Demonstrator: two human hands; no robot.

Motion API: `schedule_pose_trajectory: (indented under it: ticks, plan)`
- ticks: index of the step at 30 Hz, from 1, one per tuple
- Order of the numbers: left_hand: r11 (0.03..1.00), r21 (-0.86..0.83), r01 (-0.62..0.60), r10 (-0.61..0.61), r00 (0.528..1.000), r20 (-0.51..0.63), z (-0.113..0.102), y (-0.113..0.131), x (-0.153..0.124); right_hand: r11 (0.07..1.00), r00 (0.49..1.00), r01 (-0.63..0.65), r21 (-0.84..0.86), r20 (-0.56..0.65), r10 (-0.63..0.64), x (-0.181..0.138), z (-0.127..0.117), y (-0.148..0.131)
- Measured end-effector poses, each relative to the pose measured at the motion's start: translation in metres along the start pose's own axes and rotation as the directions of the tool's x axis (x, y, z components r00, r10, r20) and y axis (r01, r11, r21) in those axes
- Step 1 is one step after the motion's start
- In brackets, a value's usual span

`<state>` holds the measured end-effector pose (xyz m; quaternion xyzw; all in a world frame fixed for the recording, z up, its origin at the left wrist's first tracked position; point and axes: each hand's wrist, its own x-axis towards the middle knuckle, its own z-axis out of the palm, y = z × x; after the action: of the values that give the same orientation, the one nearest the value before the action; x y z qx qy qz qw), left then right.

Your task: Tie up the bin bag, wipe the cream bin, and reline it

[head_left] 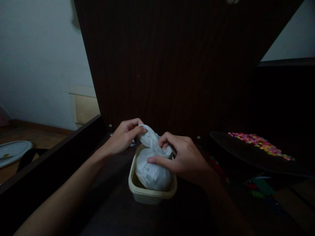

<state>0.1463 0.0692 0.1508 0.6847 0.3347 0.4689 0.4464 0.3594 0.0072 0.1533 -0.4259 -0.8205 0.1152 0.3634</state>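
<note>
A rounded bundle in a white plastic bag (154,173) sits inside a cream plastic container (152,194) on a dark wooden surface. My left hand (126,134) pinches the bag's gathered upper end at the far left of the container. Over the right part of the bundle, my right hand (182,154) grips the twisted plastic with its fingers, its thumb lying along the bag. What the bag holds is hidden by the plastic.
A tall dark wooden panel (167,65) rises behind the container. To the left runs a raised dark edge (61,147), with a whitish round basin or plate (17,149) beyond it. Colourful small pieces (261,144) lie along a dark object at right.
</note>
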Motion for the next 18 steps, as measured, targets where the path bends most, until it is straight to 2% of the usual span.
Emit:
schedule_pose_trajectory:
  ticks: [2, 4, 12, 16, 18]
  plan:
    - [1.0, -0.002, -0.01, 0.01, 1.0, 0.001, 0.001, 0.004, -0.002, 0.992, 0.997, 0.075, -0.104, -0.025, -0.078, 0.0, 0.004, -0.003]
    - [1.0, -0.007, -0.03, 0.03, 0.999, 0.02, 0.001, 0.006, -0.002, 0.983, 0.988, 0.149, -0.104, -0.014, -0.152, 0.0, 0.005, -0.004]
    - [0.994, 0.081, -0.069, 0.055, 0.986, 0.157, -0.007, -0.004, 0.002, 0.925, 0.941, 0.325, 0.198, 0.027, -0.336, 0.002, -0.008, 0.003]
    - [0.989, 0.107, -0.099, 0.087, 0.991, 0.105, -0.009, -0.014, 0.006, 0.839, 0.9, 0.397, 0.371, 0.024, -0.436, -0.001, -0.012, 0.001]
    - [0.99, 0.096, -0.107, 0.1, 0.992, 0.079, -0.01, -0.018, 0.007, 0.814, 0.897, 0.391, 0.43, 0.02, -0.441, -0.003, -0.016, 0.0]
